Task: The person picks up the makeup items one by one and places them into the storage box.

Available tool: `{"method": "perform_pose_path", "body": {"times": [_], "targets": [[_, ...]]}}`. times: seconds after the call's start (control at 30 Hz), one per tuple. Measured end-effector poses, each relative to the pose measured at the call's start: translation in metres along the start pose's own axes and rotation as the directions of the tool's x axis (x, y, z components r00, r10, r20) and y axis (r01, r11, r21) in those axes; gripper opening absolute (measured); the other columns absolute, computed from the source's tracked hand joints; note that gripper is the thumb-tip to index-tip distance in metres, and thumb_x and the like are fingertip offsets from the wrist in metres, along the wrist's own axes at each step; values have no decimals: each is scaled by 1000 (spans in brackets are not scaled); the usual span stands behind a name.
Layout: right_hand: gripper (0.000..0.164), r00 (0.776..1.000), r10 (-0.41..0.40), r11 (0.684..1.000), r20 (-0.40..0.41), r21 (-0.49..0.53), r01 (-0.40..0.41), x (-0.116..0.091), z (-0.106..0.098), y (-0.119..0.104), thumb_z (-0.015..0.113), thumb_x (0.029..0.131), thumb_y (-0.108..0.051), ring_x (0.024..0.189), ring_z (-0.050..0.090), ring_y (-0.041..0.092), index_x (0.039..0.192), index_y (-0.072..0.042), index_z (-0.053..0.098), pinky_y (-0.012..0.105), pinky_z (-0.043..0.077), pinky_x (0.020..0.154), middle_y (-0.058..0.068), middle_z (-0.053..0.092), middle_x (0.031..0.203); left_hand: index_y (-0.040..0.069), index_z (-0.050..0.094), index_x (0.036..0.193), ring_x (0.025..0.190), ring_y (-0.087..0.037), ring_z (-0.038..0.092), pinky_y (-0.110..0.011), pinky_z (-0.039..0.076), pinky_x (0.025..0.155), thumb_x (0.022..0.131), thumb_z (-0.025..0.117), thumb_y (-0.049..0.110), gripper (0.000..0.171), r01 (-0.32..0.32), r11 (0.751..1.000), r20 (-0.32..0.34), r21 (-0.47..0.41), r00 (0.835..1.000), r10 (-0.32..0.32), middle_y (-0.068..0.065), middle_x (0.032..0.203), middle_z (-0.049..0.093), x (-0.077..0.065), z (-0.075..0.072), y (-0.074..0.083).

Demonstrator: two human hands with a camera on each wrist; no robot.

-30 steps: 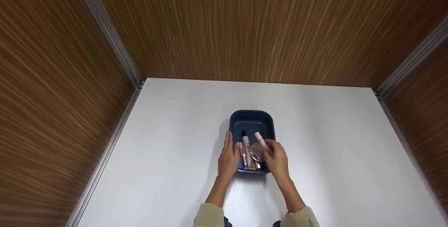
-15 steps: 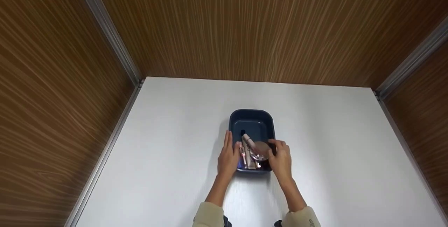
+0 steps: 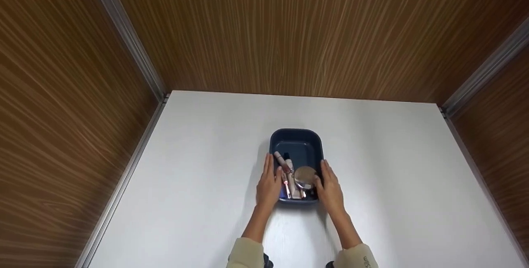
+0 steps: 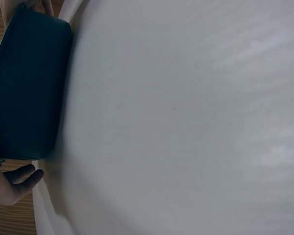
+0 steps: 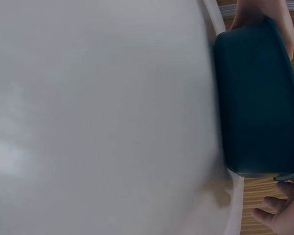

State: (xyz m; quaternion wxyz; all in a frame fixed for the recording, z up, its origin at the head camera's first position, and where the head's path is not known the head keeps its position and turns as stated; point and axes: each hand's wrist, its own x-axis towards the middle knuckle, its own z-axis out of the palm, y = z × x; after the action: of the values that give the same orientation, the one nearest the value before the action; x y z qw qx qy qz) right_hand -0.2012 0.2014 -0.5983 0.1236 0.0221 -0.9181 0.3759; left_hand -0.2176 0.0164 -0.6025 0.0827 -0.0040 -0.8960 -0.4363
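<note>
A dark blue plastic storage box (image 3: pixel 294 149) stands on the white table in the head view. My left hand (image 3: pixel 268 189) holds its left side, thumb over the rim and fingers along the outer wall. On the other side my right hand (image 3: pixel 331 191) does likewise, its thumb beside a round, shiny compact (image 3: pixel 305 175). A pale pink cosmetic tube (image 3: pixel 279 158) lies slantwise across a light tube with a black cap (image 3: pixel 289 163). Slim pinkish cosmetics (image 3: pixel 286 187) lie near the left thumb. Each wrist view shows the box's outer wall (image 4: pixel 32 83) with hands at both ends.
The white tabletop (image 3: pixel 206 156) spreads around the box. Brown wood-grain panels (image 3: pixel 264 32) enclose it at the back, left and right, with metal strips (image 3: pixel 128 32) at the corners.
My right hand has let go of the pale pink tube, which now lies farther left in the box. That hand has moved to the box's right side. The left hand stays.
</note>
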Motion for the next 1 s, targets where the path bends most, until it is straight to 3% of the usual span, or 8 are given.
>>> {"method": "perform_pose_path", "body": {"times": [0.3, 0.6, 0.8, 1.0], "targets": [[51, 1000, -19, 999, -7, 49, 19, -1, 9, 1, 50, 94, -9, 128, 27, 40, 140, 5, 31, 49, 22, 102, 24, 28, 143, 17, 21, 148, 112, -31, 49, -46, 46, 71, 99, 39, 34, 54, 33, 999, -5, 0, 999, -33, -1, 151, 18, 0, 0, -5], [53, 1000, -5, 1000, -5, 21, 5, -2, 11, -3, 50, 94, -11, 130, 25, 39, 141, 2, 30, 49, 22, 102, 20, 28, 144, 13, 25, 146, 103, -29, 54, -40, 45, 64, 99, 39, 34, 54, -12, 1000, -24, 23, 1000, 13, -1, 151, 20, 1, -3, -6], [54, 1000, -22, 999, 0, -43, 22, 2, 5, -4, 55, 92, -12, 127, 28, 42, 139, 5, 33, 52, 25, 100, 22, 31, 142, 12, 23, 147, 114, -31, 47, -45, 45, 75, 99, 38, 36, 55, 5, 1000, -5, -8, 1000, -5, -3, 151, 19, 3, -2, -4], [53, 1000, -15, 997, -2, 78, 15, 15, -16, 1, 57, 91, -17, 127, 28, 42, 135, 7, 39, 51, 21, 102, 26, 32, 140, 8, 23, 146, 132, -32, 23, -50, 26, 100, 97, 39, 40, 61, -21, 980, 62, -199, 997, 34, -11, 151, 17, 8, -9, -5]]}}
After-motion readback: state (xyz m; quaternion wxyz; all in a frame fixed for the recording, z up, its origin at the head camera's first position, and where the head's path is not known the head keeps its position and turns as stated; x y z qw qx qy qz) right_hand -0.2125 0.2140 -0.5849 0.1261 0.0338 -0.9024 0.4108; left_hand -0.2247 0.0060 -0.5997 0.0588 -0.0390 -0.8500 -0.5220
